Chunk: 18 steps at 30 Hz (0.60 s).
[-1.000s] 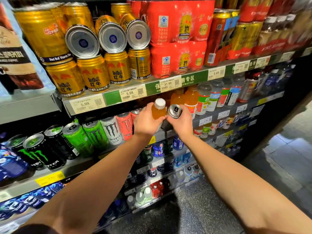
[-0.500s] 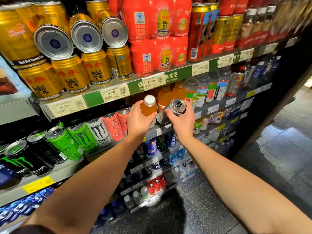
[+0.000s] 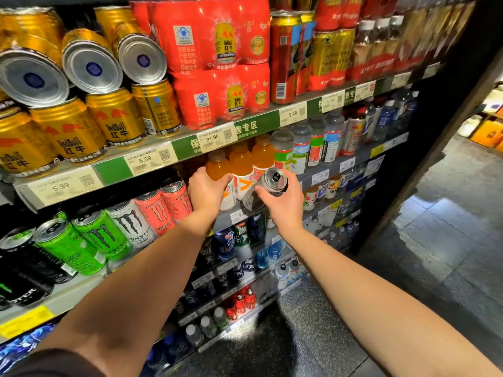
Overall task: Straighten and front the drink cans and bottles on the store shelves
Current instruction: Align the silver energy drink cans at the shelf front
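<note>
Tilting in the right hand (image 3: 283, 204): silver can (image 3: 265, 190), long axis slanted, top with pull tab toward the camera and up-right, base down-left toward the shelf edge (image 3: 239, 216); can sits in front of the second shelf, just right of the orange bottles (image 3: 241, 165), not standing on anything; right fingers curl round its body from below, thumb across the side, forearm reaching in from lower right; left hand (image 3: 206, 191) grips the leftmost orange bottle (image 3: 217, 168) at its lower body, fingers wrapped round it; that bottle stands upright, cap up, at the shelf front beside two more orange ones; left forearm comes in from lower left, dark sleeve at the frame edge; same shelf to the left: Monster cans (image 3: 152, 210), pink, white, green, black, all upright; shelf above: gold Red Bull cans (image 3: 117, 118) upright with three lying on top, ends facing out, then red multipacks (image 3: 217, 63); price tags (image 3: 212, 137) on a green strip; lower shelves hold small bottles; dark speckled floor (image 3: 435, 240) to the right, glossy
</note>
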Each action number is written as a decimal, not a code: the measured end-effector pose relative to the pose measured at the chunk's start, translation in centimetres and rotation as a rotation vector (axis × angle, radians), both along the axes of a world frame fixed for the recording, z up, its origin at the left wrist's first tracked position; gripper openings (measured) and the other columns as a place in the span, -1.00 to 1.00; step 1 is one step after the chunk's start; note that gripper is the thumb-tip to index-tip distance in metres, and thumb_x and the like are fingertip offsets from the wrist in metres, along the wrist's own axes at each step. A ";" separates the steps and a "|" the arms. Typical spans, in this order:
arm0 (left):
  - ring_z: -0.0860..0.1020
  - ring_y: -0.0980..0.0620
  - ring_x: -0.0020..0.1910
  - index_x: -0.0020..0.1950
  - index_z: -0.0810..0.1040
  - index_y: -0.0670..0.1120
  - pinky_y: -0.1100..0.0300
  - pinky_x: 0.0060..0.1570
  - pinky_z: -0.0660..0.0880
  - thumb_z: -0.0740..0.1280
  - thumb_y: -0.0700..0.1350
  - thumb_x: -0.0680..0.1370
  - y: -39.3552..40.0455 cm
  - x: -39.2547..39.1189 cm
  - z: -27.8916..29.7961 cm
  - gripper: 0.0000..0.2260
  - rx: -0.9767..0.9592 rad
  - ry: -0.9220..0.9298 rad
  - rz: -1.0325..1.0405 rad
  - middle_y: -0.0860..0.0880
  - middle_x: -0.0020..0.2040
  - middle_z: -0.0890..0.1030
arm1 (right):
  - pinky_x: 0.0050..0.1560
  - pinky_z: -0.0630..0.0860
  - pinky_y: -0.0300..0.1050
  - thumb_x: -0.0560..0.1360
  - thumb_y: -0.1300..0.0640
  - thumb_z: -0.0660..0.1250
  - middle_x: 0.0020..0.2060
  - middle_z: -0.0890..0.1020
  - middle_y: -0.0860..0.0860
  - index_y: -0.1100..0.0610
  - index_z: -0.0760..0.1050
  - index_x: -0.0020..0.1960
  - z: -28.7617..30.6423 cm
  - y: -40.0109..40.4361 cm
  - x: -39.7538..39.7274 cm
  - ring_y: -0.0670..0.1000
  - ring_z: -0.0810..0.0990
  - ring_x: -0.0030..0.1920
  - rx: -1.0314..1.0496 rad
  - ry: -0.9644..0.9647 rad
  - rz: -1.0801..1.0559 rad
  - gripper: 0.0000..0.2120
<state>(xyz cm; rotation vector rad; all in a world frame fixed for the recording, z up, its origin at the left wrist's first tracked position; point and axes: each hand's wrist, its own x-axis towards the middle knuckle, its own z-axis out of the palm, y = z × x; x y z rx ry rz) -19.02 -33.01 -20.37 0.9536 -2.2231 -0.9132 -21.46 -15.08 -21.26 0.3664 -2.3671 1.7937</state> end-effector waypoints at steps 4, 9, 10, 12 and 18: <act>0.58 0.09 -0.16 0.23 0.56 -0.16 0.08 -0.02 0.59 0.53 -0.03 0.45 0.2 2.1 -0.8 -0.58 0.097 0.125 -0.148 0.12 -0.15 0.59 | 0.26 0.39 -0.23 0.34 -0.08 0.55 0.17 0.53 -0.12 0.01 0.43 0.28 -0.2 -0.8 0.4 -0.13 0.46 0.20 0.015 0.003 0.028 -0.42; 0.63 0.14 0.00 0.30 0.58 -0.15 0.19 0.12 0.59 0.42 -0.20 0.55 0.8 6.1 -2.2 -0.68 0.181 0.276 -0.238 0.07 0.00 0.64 | 0.16 0.35 -0.36 0.35 -0.06 0.56 0.12 0.52 -0.18 -0.04 0.43 0.25 0.0 -2.6 1.8 -0.20 0.45 0.14 0.020 0.022 0.081 -0.46; 0.65 0.10 -0.05 0.23 0.62 -0.16 0.14 0.07 0.62 0.42 -0.20 0.54 0.5 6.9 -2.4 -0.74 0.150 0.272 -0.234 0.04 -0.04 0.66 | 0.15 0.34 -0.37 0.35 -0.06 0.56 0.13 0.51 -0.18 -0.04 0.42 0.26 0.0 -3.1 2.1 -0.20 0.45 0.15 0.022 0.014 0.088 -0.44; 0.65 0.04 -0.13 0.11 0.66 -0.13 0.08 -0.01 0.62 0.42 -0.19 0.53 -0.1 8.4 -2.8 -0.83 0.050 0.247 -0.238 0.01 -0.08 0.67 | 0.16 0.35 -0.33 0.35 -0.05 0.56 0.13 0.50 -0.16 -0.01 0.42 0.28 0.1 -3.8 2.7 -0.18 0.44 0.15 0.027 0.008 0.094 -0.42; 0.61 0.07 -0.14 0.05 0.69 -0.13 0.38 -0.04 0.53 0.43 -0.16 0.53 -3.5 12.7 -2.6 -0.87 -0.060 0.213 -0.194 -0.03 -0.05 0.68 | 0.27 0.45 -0.03 0.31 -0.18 0.51 0.17 0.55 -0.07 0.02 0.43 0.28 -0.3 -7.1 5.2 -0.03 0.50 0.22 0.059 -0.010 0.114 -0.37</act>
